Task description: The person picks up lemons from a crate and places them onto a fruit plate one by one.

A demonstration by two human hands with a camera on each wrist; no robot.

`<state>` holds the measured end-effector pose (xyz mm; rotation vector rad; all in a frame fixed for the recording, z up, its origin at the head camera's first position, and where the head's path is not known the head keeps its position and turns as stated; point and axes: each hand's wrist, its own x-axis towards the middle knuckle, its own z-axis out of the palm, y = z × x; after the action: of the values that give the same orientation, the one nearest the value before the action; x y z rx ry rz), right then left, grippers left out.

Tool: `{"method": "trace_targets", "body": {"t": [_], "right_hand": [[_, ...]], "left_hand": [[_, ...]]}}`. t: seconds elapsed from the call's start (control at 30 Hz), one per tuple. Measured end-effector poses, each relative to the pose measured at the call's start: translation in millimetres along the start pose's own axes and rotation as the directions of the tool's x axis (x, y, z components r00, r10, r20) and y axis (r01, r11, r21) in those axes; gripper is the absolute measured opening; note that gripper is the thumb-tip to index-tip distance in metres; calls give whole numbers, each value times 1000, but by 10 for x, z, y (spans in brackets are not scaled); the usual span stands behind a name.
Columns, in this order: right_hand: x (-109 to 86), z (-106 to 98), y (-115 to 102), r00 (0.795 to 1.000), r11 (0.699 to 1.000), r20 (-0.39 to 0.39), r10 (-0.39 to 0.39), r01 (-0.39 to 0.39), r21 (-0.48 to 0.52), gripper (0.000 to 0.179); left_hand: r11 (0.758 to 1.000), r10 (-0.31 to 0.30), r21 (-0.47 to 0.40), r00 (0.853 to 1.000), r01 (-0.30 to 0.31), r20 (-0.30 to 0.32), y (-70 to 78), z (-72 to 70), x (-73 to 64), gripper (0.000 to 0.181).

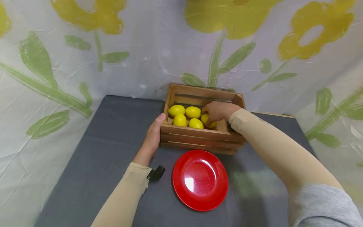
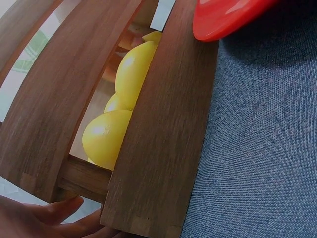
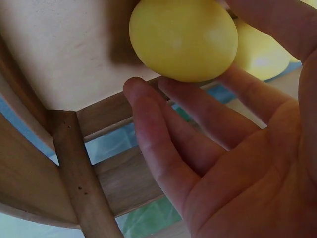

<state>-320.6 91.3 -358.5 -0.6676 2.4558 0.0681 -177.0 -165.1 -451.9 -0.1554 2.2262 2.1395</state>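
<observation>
A slatted wooden crate (image 1: 198, 137) sits at the back of the table with several yellow lemons (image 1: 180, 120) inside. My right hand (image 1: 219, 112) reaches down into its right half, thumb and fingers round the rightmost lemon (image 3: 183, 39). In the right wrist view the fingertips lie against that lemon's lower side, while the ring and little fingers extend past it. Along the crate's left end my left hand (image 1: 153, 134) rests with fingers extended against the wood. The left wrist view shows those fingers at the slat ends and lemons through the gap between slats.
In front of the crate lies a round red plate (image 1: 200, 180) on the dark cloth-covered table (image 1: 113, 142). A curtain (image 1: 158, 47) printed with yellow flowers hangs right behind the crate. A black camera piece (image 1: 156, 173) juts from the left wrist.
</observation>
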Motion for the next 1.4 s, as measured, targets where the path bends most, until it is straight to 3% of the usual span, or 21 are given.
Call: {"method": "trace_targets", "body": {"t": [0.97, 1.2, 1.4], "right_hand": [[-100, 20, -20, 1000, 999, 22, 12, -11, -39, 61], [-235, -75, -125, 999, 996, -17, -50, 48, -69, 60], [-472, -195, -121, 997, 998, -64, -52, 49, -38, 57]], "left_hand": [[1000, 26, 7, 999, -27, 29, -19, 64, 17, 86], [1000, -6, -4, 1000, 6, 6, -60, 5, -23, 86], [1000, 0, -6, 1000, 0, 14, -47, -22, -1, 86]]}}
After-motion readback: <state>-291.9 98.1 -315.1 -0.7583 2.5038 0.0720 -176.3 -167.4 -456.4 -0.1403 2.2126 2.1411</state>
